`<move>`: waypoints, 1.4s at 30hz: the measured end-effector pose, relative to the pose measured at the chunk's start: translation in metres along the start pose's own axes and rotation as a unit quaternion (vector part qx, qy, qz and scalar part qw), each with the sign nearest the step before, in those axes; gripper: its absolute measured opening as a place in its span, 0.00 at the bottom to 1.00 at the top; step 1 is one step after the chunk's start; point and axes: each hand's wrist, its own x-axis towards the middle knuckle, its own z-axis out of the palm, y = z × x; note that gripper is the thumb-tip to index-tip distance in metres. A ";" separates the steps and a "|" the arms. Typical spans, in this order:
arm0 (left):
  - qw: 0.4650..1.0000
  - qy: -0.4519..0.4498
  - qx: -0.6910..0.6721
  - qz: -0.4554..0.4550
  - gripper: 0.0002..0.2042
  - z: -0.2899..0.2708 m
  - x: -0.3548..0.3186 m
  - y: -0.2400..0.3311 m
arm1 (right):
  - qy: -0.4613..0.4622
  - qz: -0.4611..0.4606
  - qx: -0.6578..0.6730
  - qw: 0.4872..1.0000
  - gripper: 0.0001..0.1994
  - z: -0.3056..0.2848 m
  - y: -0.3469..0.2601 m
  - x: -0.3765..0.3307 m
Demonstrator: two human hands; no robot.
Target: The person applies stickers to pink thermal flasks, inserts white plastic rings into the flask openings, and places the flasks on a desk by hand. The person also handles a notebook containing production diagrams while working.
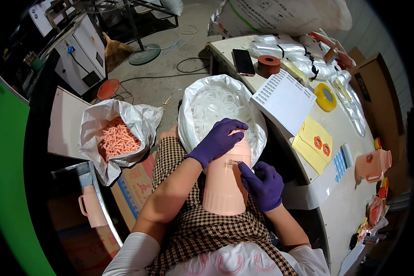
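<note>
A pink thermos jug [225,191] stands tilted slightly on my lap, its wide ribbed base toward me. My left hand [221,140], in a purple glove, is wrapped over its narrower top, fingers curled round the far side. At the jug's right side is my right hand [266,185], also gloved in purple. One of its digits rests against the jug's wall beside a small dark printed mark [235,162]. The other fingers are curled in, and a tiny pale edge shows between them; what it is cannot be made out. The jug's handle, if any, is hidden.
Beyond the jug sits a white sack of clear rings [218,103]; at left, a sack of pink plastic pieces [119,139]. Another pink jug [93,207] lies lower left. The right-hand table [326,221] bears a label sheet [285,99], yellow papers [312,145], tape [325,97], a phone [243,62].
</note>
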 end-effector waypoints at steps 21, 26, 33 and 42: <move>0.987 -0.137 -0.090 -0.001 0.56 -0.062 -0.036 0.001 | -0.088 0.137 -0.164 0.973 0.29 -0.029 0.070 0.005; 0.892 0.155 -0.423 -0.030 0.26 -0.082 -0.073 -0.039 | 0.047 0.144 -0.211 0.966 0.32 -0.034 0.165 0.015; 0.838 0.077 -0.511 0.175 0.18 -0.055 -0.060 -0.017 | -0.271 0.320 0.599 0.682 0.43 0.019 0.044 -0.003; 0.944 0.124 -0.291 0.096 0.21 0.008 -0.047 -0.002 | 0.180 0.514 0.406 0.734 0.14 -0.071 0.076 -0.126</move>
